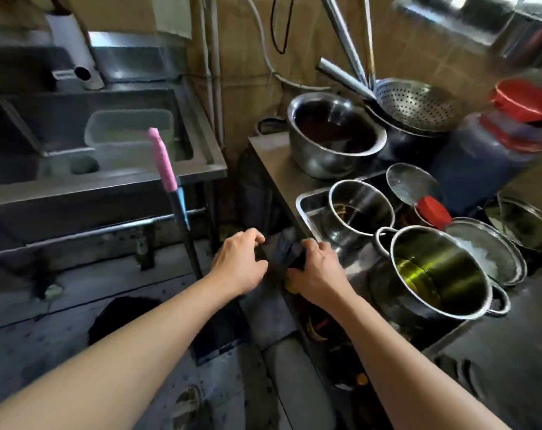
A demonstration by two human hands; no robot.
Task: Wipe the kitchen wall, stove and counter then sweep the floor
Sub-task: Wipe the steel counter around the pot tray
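Both my hands hold a dark cloth (283,254) at the front edge of the steel counter (271,153). My left hand (240,262) grips its left end and my right hand (317,270) grips its right end, fingers curled around it. A broom or mop handle (170,184) with a pink grip and blue band stands upright just left of my hands, in front of the steel sink (198,141). The tiled wall (297,23) rises behind the counter. The grey floor (40,330) lies below, stained and littered.
The counter is crowded: a large steel bowl (334,135), a strainer (415,103), a small pot (361,209) in a tray, a pot of oil (437,271), lids and a red-capped dark jug (493,150). A plastic tub (130,130) sits in the sink. A dark heap (120,315) lies on the floor.
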